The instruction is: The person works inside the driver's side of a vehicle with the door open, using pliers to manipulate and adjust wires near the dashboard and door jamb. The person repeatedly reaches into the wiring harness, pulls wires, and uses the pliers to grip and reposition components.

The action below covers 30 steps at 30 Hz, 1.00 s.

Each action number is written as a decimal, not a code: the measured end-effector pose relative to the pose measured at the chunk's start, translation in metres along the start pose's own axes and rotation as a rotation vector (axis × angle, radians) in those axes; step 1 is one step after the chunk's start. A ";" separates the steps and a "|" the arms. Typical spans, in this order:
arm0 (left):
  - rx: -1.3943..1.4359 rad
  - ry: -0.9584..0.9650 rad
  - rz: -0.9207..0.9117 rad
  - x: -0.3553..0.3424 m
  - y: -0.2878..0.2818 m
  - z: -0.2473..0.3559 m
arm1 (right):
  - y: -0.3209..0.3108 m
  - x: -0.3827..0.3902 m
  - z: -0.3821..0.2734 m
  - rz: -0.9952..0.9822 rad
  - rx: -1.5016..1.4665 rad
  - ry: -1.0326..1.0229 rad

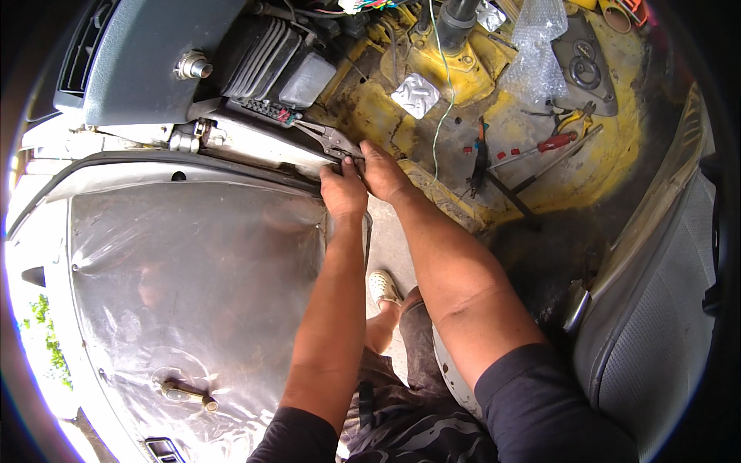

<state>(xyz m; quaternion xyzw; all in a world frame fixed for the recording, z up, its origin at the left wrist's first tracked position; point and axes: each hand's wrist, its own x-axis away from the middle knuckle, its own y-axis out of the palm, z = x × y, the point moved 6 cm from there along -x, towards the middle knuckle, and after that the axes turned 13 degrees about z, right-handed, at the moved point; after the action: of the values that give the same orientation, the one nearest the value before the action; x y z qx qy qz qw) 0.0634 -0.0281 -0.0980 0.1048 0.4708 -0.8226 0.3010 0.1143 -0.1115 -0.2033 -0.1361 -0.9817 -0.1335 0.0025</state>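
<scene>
A pair of metal locking pliers (333, 142) stretches from my two hands toward the dark box under the dashboard. Its jaws reach the end of a row of small terminals with coloured wires (272, 113); exactly what they bite on is too small to tell. My right hand (384, 171) is closed on the handle end from the right. Just beside it, my left hand (344, 191) is closed around the handles, thumb uppermost. Next to the jaws, a ribbed black housing (261, 62) adjoins a grey metal box (307, 80).
An open door (193, 293) with a window crank (187, 395) fills the left. On the worn yellow floor lie a red-handled screwdriver (556, 143), yellow-handled pliers (575, 119), bubble wrap (534, 54) and foil (415, 96). A thin pale wire (448, 85) hangs down. A grey seat (656, 332) stands right.
</scene>
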 end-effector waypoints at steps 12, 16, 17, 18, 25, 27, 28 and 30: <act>-0.125 0.096 0.020 -0.002 -0.013 0.000 | -0.019 0.014 -0.051 0.008 0.389 -0.226; -0.068 0.110 0.027 -0.007 -0.011 0.000 | -0.017 0.015 -0.055 -0.011 0.419 -0.211; -0.052 0.115 0.024 -0.009 -0.010 0.000 | -0.016 0.016 -0.056 -0.014 0.432 -0.216; -0.039 0.122 0.028 -0.012 -0.009 -0.001 | -0.016 0.017 -0.058 -0.009 0.445 -0.239; 0.049 0.076 -0.055 -0.026 -0.003 -0.005 | -0.018 0.024 -0.058 -0.064 0.580 -0.279; 0.105 0.054 -0.088 -0.026 -0.004 -0.004 | -0.016 0.023 -0.058 0.003 0.663 -0.270; 0.076 0.063 -0.071 -0.026 -0.006 -0.003 | -0.014 0.022 -0.058 0.037 0.714 -0.278; 0.020 0.086 -0.032 -0.023 -0.009 -0.001 | -0.009 0.021 -0.057 0.087 0.748 -0.285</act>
<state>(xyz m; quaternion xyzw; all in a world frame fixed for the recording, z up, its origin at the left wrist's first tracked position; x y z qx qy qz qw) 0.0760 -0.0147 -0.0816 0.1355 0.4768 -0.8267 0.2664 0.0902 -0.1297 -0.1503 -0.1843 -0.9464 0.2533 -0.0787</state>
